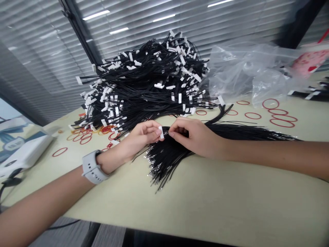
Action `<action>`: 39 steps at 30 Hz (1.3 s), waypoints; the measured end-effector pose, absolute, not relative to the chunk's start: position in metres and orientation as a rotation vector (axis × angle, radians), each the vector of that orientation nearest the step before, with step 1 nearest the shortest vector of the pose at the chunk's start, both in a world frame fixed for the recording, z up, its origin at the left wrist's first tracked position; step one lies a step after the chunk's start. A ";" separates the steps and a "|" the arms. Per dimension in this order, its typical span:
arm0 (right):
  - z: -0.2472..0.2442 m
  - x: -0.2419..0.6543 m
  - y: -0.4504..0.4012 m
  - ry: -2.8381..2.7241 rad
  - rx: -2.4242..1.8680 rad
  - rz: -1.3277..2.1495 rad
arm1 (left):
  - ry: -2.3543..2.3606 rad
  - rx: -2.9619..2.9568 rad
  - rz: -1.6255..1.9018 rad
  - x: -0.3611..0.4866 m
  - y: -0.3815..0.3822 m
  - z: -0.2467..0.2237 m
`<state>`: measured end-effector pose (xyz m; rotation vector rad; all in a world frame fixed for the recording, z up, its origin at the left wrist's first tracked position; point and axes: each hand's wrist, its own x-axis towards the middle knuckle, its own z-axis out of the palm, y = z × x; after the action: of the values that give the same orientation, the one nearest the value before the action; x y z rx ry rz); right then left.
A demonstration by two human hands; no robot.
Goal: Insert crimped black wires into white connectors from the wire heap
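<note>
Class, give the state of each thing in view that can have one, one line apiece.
Left hand: pinching a white connector
Right hand: curled; whether it grips anything is unclear
White connector: held in the left hand
Black wires beneath the right hand: bunched, tips fanned out
Wire harness pile: heaped
Rubber bands: loose, scattered
Clear plastic bags: crumpled
Grey watch strap: fastened around left wrist
Blinds: lowered

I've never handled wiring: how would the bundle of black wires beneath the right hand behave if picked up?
The black wires would probably flop: many strands curve. They may splay apart, since the ends fan out beside the right hand. Single strands look thin, so each is likely light.
</note>
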<state>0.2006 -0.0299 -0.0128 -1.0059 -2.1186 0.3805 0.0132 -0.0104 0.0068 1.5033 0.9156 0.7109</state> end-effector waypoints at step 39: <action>-0.015 0.197 -0.032 -2.086 -1.055 0.392 | 0.936 1.596 0.684 0.016 -0.013 0.008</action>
<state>0.1967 -0.0322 -0.0149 -1.0546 -2.0856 0.3922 0.0161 -0.0128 0.0082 1.5955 0.9360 0.6837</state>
